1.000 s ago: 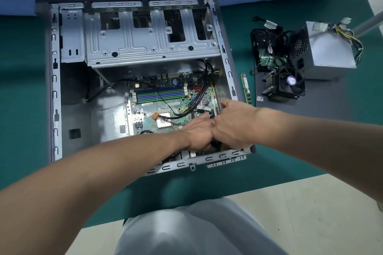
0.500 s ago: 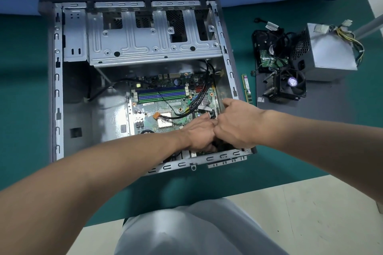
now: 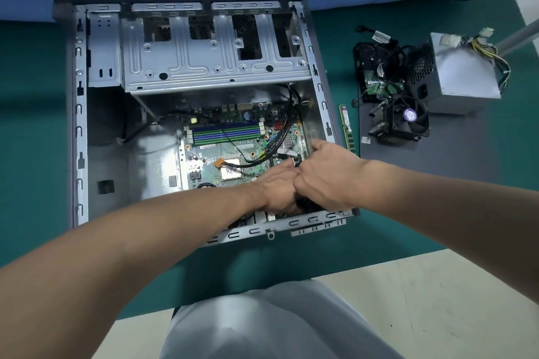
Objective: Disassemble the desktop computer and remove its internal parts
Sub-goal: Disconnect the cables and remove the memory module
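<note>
Almost nothing has moved in the last second. Both hands stay knuckle to knuckle in the lower right of the case (image 3: pixel 78 125), over the right edge of the board (image 3: pixel 227 148), where the black cables (image 3: pixel 281 137) run down to them. The left hand (image 3: pixel 277 189) reaches its fingers toward a small pale plug. The right hand (image 3: pixel 326 178) curls down beside it. Their own backs hide what they grip, so I cannot tell whether either holds the plug or a cable. No lead has come free, so this connector is probably still being worked loose. The board is still in the case on the desk (image 3: pixel 29 125). The power supply (image 3: pixel 463 73), fan (image 3: pixel 408 119) and RAM stick (image 3: pixel 347 128) already lie out at right.
</note>
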